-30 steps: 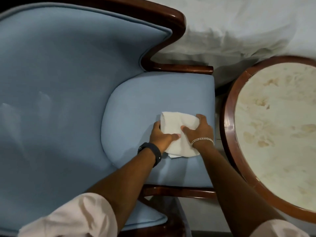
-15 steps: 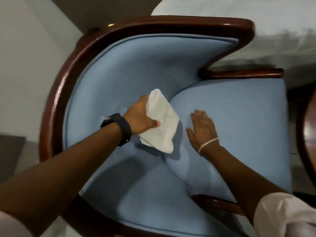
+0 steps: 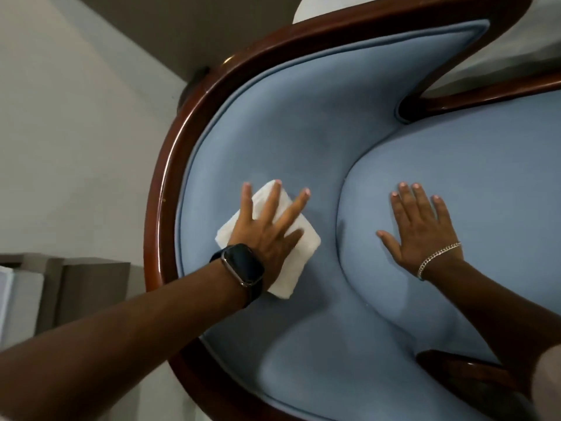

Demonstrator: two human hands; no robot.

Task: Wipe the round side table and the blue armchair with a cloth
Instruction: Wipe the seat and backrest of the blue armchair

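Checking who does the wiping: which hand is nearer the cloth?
Left. The left hand presses flat on the cloth; the right hand lies apart on the seat cushion.

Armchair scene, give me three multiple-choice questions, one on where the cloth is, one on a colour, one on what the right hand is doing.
1. Where is the cloth?
A. on the seat cushion
B. on the inner backrest
C. on the floor

2. What colour is the armchair upholstery?
A. blue
B. red
C. green

3. What is the right hand doing?
A. gripping the cloth
B. lying flat, empty, on the seat
C. lifted in the air

Answers: 1 B, the left hand presses it on the backrest; 2 A, the fabric is light blue; 3 B, its spread fingers hold nothing.
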